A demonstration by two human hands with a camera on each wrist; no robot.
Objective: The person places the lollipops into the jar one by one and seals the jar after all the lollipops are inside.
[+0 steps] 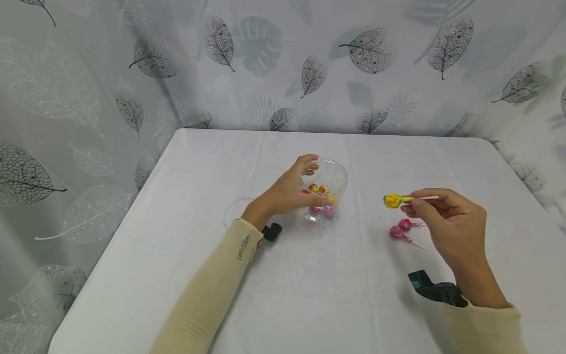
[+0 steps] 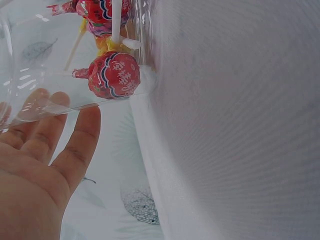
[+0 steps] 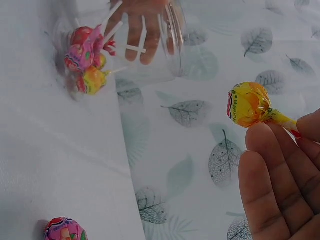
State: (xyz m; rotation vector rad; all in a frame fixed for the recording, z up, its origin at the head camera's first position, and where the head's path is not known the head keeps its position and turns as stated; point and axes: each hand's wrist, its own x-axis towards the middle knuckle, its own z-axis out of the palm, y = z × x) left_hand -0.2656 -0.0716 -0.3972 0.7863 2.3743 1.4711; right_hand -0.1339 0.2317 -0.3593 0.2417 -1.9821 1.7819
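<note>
My left hand (image 1: 289,189) grips a clear plastic jar (image 1: 333,179) from its left side, thumb in front and fingers behind. Inside the jar lie several wrapped lollipops, red, pink and yellow; a red lollipop (image 2: 115,75) shows close up through the wall in the left wrist view. To the right of the jar, my right hand (image 1: 455,226) pinches a yellow lollipop (image 1: 392,200) by its stick, above the table, with the candy end pointing left. Two pink-red lollipops (image 1: 400,232) lie on the table below the right hand.
A clear round lid (image 1: 226,211) lies on the white-covered table (image 1: 309,295), partly behind the left wrist. Black camera straps sit at both wrists. Leaf-patterned cloth (image 1: 261,49) hangs behind the table and along its sides.
</note>
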